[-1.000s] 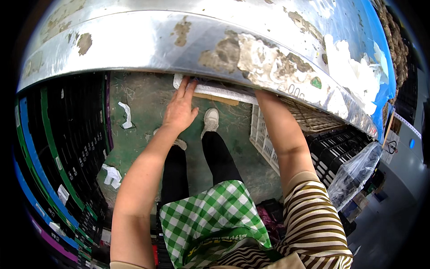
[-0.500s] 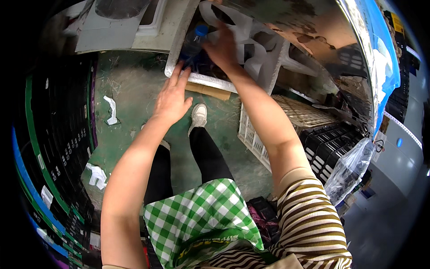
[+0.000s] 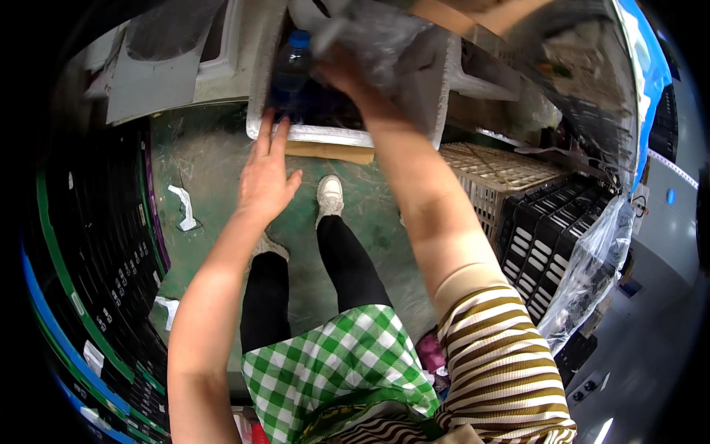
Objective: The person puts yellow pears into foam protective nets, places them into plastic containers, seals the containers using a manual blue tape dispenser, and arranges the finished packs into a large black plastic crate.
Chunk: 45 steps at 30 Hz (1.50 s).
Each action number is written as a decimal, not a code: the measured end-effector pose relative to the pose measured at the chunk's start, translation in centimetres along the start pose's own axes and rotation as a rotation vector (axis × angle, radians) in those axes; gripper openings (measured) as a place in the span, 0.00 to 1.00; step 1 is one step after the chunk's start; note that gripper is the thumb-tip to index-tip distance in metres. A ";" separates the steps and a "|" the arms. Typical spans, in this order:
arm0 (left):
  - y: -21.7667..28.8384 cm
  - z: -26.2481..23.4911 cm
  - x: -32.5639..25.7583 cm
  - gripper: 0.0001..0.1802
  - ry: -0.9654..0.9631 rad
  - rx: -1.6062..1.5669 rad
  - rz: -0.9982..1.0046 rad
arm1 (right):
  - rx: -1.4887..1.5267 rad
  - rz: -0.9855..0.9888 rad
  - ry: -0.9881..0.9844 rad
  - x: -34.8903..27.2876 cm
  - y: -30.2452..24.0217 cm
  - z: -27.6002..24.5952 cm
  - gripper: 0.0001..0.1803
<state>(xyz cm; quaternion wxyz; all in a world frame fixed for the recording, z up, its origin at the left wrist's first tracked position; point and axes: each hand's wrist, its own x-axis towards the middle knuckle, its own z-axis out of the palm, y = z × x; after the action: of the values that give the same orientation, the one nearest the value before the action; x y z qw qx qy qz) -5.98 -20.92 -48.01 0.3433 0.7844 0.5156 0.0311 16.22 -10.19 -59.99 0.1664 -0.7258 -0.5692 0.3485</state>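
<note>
A white foam box (image 3: 325,136) stands at the top middle. My left hand (image 3: 268,177) rests its outstretched fingers on the near rim, towards the left corner; its thumb is spread and it grips nothing. Inside the box my right hand (image 3: 342,72) is smeared by motion, so its fingers cannot be read. Close to its left stands a clear bottle (image 3: 290,72) with a blue cap, upright in the box's left part. Crumpled clear plastic (image 3: 392,41) and blurred white material lie beyond and right of this hand. The box's dark bottom is partly hidden by my right arm.
Stacked black crates (image 3: 103,244) line the left side. On the right are a beige slatted crate (image 3: 503,164), a black crate (image 3: 543,240) and a hanging clear plastic sheet (image 3: 592,266). A shiny panel (image 3: 577,81) overhangs the upper right. Paper scraps (image 3: 183,207) lie on the green floor.
My right hand has shifted left and slightly down within the box. Clear plastic now shows where white curved pieces were. The whole view has shifted a little; my left hand keeps to the rim.
</note>
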 end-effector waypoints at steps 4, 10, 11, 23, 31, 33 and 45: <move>1.3 -0.2 0.6 0.46 -0.027 -0.007 0.017 | -0.011 -0.042 0.115 0.2 1.3 2.7 0.28; 1.1 0.1 0.7 0.45 -0.033 0.005 0.042 | 0.058 -0.070 0.258 -3.0 -0.4 0.8 0.23; 0.9 -0.1 0.6 0.45 -0.038 0.006 0.044 | 0.066 -0.091 0.297 -3.9 -1.1 0.3 0.23; 2.2 -0.2 0.6 0.48 -0.080 0.096 0.060 | 0.804 0.327 0.667 -3.8 3.3 -7.1 0.40; 2.5 0.3 0.6 0.48 -0.077 0.119 0.020 | 0.489 -0.015 0.476 0.5 -0.4 -1.2 0.35; 2.5 0.3 0.6 0.48 -0.076 0.121 0.026 | 0.484 -0.016 0.525 0.0 -0.6 -1.1 0.32; 2.7 0.4 0.5 0.47 -0.071 0.111 0.029 | 0.040 -0.165 0.456 -1.7 -1.5 -2.5 0.27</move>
<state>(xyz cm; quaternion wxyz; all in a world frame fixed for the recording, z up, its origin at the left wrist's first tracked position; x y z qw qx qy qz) -3.47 -21.35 -46.93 0.3168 0.8102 0.4927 -0.0204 16.67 -10.92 -56.75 0.3328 -0.7332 -0.5675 0.1720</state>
